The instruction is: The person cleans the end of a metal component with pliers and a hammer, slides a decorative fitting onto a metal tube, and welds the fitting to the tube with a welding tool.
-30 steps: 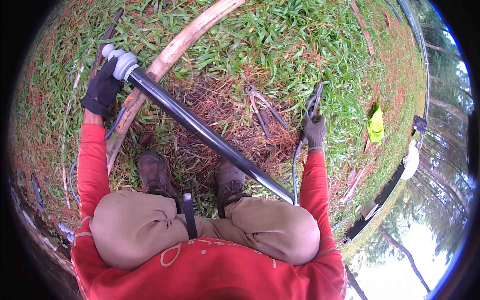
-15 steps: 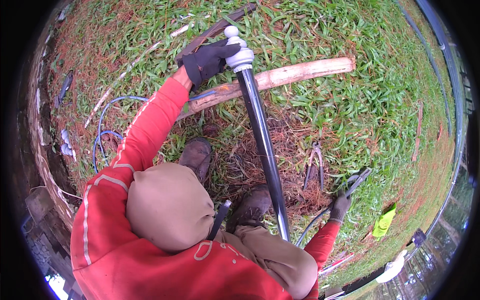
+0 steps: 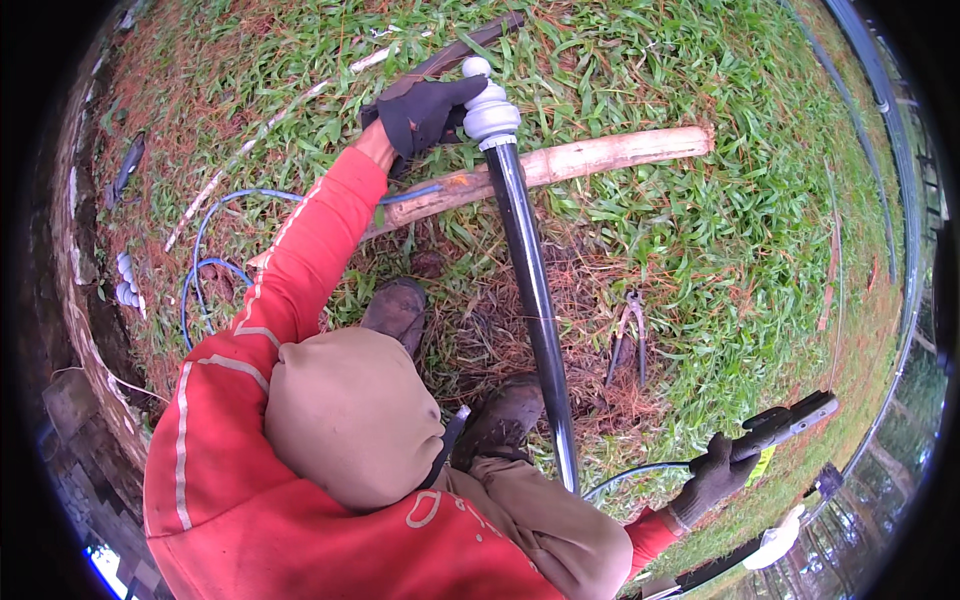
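Observation:
My left hand (image 3: 428, 115), in a dark glove, is closed round the pale grey ball-and-ring finial (image 3: 491, 118) at the top of a glossy black pole (image 3: 533, 290). The pole slants from the far side down between my legs, and my knee hides its lower end. Out to the right, my gloved right hand (image 3: 712, 477) grips an electrode holder (image 3: 785, 425) with a dark handle and greyish jaws. A cable (image 3: 635, 472) runs back from that hand. A pair of pincers (image 3: 629, 330) lies on the ground between the pole and the right hand, handles toward me.
A peeled log (image 3: 620, 150) lies crosswise under the pole's upper part. Beyond my left hand is a dark wooden strip (image 3: 470, 45). A blue hose (image 3: 200, 250) loops on the grass at left. My boots (image 3: 397, 310) stand close to the pole.
My right hand has swung outward and nearer to me with the electrode holder, away from the pincers. The pole's top, with my left hand on it, has shifted slightly right.

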The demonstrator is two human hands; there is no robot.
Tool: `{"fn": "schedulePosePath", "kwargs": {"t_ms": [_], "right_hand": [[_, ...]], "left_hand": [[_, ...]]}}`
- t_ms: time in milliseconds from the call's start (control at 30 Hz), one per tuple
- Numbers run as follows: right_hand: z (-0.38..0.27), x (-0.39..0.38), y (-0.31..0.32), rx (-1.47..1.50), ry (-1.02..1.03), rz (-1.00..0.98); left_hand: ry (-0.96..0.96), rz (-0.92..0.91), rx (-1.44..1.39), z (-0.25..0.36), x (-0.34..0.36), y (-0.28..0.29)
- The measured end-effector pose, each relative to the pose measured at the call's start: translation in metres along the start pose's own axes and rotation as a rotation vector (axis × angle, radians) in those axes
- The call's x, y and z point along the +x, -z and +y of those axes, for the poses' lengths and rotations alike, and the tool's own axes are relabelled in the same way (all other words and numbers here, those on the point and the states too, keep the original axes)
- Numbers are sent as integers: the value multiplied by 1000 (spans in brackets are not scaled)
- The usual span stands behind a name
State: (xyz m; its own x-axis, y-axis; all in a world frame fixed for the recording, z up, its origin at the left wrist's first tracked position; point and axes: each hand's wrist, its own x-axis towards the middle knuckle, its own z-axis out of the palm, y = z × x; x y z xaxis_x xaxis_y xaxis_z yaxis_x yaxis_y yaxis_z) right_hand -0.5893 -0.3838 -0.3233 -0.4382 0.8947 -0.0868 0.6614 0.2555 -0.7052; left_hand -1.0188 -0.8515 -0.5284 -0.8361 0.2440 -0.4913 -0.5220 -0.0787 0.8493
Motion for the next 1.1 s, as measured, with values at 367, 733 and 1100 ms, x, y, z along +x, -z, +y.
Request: {"fn": "schedulePosePath", "kwargs": {"t_ms": [367, 733, 1100], "right_hand": [[-85, -71, 23, 78, -1, -538], [-117, -107, 51, -390, 705, -453], [-131, -113, 4, -447, 953, -525]], "left_hand": [[85, -18, 224, 20, -4, -6], [63, 16, 328, 35, -22, -26], [117, -101, 424, 33, -14, -19]]}}
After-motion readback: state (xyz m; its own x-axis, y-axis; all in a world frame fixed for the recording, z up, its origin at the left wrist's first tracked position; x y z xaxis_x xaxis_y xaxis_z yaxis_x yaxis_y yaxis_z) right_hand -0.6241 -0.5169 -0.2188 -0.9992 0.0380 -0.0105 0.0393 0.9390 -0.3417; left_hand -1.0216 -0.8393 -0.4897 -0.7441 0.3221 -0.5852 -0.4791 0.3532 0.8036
